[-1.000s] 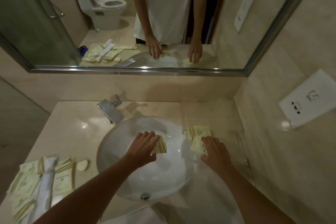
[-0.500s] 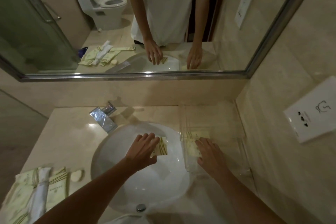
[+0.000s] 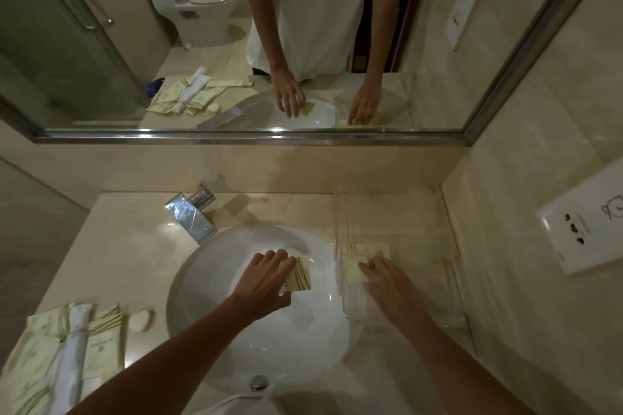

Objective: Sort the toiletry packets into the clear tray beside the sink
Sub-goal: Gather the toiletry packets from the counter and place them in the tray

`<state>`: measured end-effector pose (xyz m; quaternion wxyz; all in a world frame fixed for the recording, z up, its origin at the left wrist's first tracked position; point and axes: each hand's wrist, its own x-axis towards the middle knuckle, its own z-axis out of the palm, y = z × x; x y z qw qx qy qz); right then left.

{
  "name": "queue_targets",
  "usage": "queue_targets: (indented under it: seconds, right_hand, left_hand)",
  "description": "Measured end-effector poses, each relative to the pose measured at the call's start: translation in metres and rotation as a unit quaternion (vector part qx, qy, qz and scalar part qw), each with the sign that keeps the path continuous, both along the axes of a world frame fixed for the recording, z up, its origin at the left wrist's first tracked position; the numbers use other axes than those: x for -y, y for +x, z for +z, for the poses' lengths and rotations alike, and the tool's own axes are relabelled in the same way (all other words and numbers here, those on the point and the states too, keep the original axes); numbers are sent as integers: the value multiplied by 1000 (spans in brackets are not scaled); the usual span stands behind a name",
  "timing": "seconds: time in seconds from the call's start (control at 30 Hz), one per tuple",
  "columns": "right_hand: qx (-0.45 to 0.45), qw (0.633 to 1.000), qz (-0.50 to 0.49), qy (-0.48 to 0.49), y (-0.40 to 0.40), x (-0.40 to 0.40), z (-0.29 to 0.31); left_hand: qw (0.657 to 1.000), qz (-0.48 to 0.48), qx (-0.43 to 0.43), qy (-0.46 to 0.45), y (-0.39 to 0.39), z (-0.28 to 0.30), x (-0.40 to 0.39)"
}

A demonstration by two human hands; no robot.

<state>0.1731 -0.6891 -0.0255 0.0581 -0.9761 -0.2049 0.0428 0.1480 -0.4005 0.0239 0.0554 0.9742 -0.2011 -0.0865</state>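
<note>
My left hand (image 3: 266,274) hovers over the white sink basin (image 3: 215,280) and holds a pale yellow packet with green stripes (image 3: 301,274) between its fingers and thumb. To the right of the sink stands the clear tray (image 3: 451,286). Inside it, my right hand (image 3: 384,280) lies with straight fingers on pale yellow packets (image 3: 365,254) on the tray floor. A pile of more yellow packets (image 3: 101,344) lies on the counter at the lower left, with a white wrapped item (image 3: 72,347) across it.
A chrome faucet (image 3: 192,212) stands behind the sink. A small round soap (image 3: 141,320) lies left of the basin. A wall socket plate (image 3: 586,229) is on the right wall. The mirror (image 3: 236,44) above reflects the counter and a toilet.
My right hand has reached further into the tray and now presses a packet flat on its floor. My left hand with its striped packet has stayed over the basin.
</note>
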Motion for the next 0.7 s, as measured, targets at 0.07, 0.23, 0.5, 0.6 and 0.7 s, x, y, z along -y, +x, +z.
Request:
queue_targets:
  seconds: [0.07, 0.23, 0.5, 0.6, 0.7]
  right_hand:
    - [4, 1000, 1, -3, 4, -2, 2]
    - [-2, 1000, -11, -20, 11, -6, 2]
    - [-10, 1000, -12, 11, 4, 4, 9]
    - [-1, 999, -44, 14, 0, 23, 9]
    - [7, 995, -95, 8, -4, 49, 8]
  left_hand:
    - [1000, 4, -5, 1, 0, 0, -2]
    - [1000, 10, -10, 15, 1, -1, -3]
    - [1000, -19, 5, 1, 8, 0, 23]
    - [998, -56, 28, -5, 12, 6, 53]
    - [991, -121, 50, 4, 18, 7, 89]
